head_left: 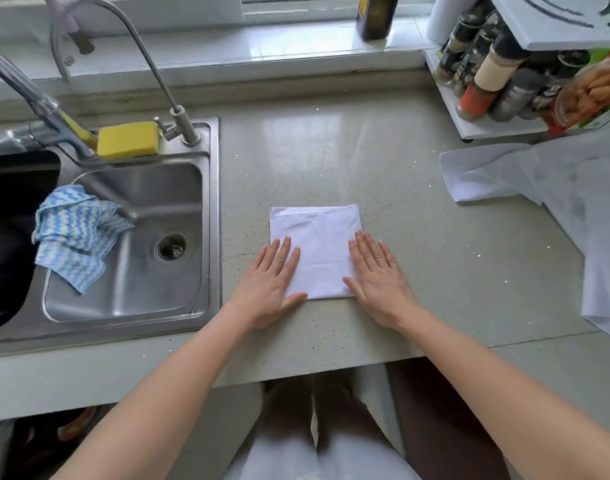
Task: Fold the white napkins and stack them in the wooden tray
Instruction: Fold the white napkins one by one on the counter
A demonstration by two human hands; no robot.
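One napkin looks folded into a neat square at frame center, left hand and right hand pressing it flat with straight fingers, but more white cloth sits unfolded at right and no wooden tray's visible yet.

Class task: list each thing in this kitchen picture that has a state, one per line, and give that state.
Napkin: folded square, flat on the counter.
Left hand: open, pressing the napkin's left edge.
Right hand: open, pressing its right edge.
White cloths: unfolded, heaped at the right.
Striped rag: crumpled, draped into the sink.
Sponge: resting behind the basin.
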